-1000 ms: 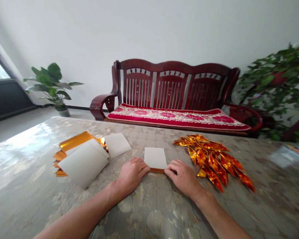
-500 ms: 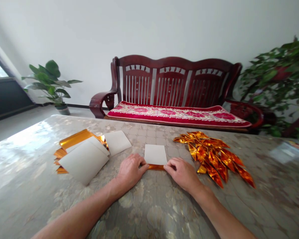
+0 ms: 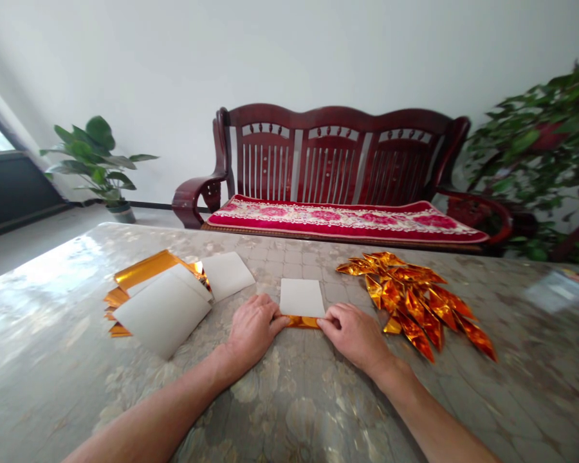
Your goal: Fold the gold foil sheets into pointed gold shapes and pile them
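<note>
A sheet of foil paper (image 3: 302, 296) lies in front of me, white side up, its near edge turned over into a narrow gold strip. My left hand (image 3: 257, 321) pinches the left end of that folded strip between thumb and fingers. At the strip's right end, my right hand (image 3: 351, 329) grips in the same way. To the right is a heap of folded gold foil pieces (image 3: 415, 299) with pointed ends. On the left rests a fanned stack of foil sheets (image 3: 164, 312), some showing white backs and some gold.
The table (image 3: 289, 411) has a patterned, glossy cover. A clear plastic packet (image 3: 557, 290) lies at its right side. Beyond the table stands a dark red wooden bench (image 3: 330, 161) with a floral cushion. Potted plants (image 3: 99, 161) flank it.
The gold strip along the near edge shows slightly wider and brighter, and the white part in view is a little shorter. Both hands stay nearly in place. The camera view has shifted slightly.
</note>
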The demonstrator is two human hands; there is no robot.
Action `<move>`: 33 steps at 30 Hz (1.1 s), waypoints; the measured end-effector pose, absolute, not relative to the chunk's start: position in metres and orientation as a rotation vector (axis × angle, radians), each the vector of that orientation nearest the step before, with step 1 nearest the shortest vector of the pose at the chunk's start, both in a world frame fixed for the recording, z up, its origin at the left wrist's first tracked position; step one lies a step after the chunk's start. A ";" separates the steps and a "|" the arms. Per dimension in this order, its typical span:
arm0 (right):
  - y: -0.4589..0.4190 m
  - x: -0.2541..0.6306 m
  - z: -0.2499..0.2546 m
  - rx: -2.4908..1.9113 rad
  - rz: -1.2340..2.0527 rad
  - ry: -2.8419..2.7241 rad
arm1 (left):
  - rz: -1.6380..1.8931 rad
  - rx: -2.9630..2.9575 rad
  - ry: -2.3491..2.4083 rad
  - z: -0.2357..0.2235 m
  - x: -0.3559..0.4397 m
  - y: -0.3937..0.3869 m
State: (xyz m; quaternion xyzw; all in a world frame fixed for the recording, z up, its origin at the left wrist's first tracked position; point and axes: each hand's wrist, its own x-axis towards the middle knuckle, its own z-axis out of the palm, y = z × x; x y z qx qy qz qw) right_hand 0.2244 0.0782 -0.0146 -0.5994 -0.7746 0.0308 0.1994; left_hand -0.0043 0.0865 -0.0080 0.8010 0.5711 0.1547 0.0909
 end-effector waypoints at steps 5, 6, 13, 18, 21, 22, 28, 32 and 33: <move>0.078 0.224 -0.015 -1.695 0.065 -2.165 | 0.468 2.382 1.700 -0.007 -0.003 0.085; 0.078 0.224 -0.015 -1.698 0.062 -2.166 | 0.469 2.377 1.700 -0.007 -0.003 0.085; 0.079 0.224 -0.017 -1.680 0.037 -2.171 | 0.428 2.355 1.724 -0.008 -0.002 0.087; 0.079 0.223 -0.019 -1.688 0.021 -2.176 | 0.432 2.370 1.731 -0.009 -0.002 0.087; 0.079 0.224 -0.019 -1.699 0.017 -2.177 | 0.418 2.389 1.733 -0.008 -0.002 0.087; 0.079 0.224 -0.020 -1.701 0.016 -2.178 | 0.409 2.398 1.735 -0.007 -0.001 0.086; 0.080 0.224 -0.020 -1.702 0.024 -2.190 | 0.366 2.424 1.752 -0.006 0.001 0.085; 0.080 0.223 -0.019 -1.726 -0.004 -2.199 | 0.349 2.425 1.754 -0.007 0.002 0.084; 0.080 0.223 -0.019 -1.731 -0.011 -2.197 | 0.348 2.429 1.754 -0.007 0.002 0.084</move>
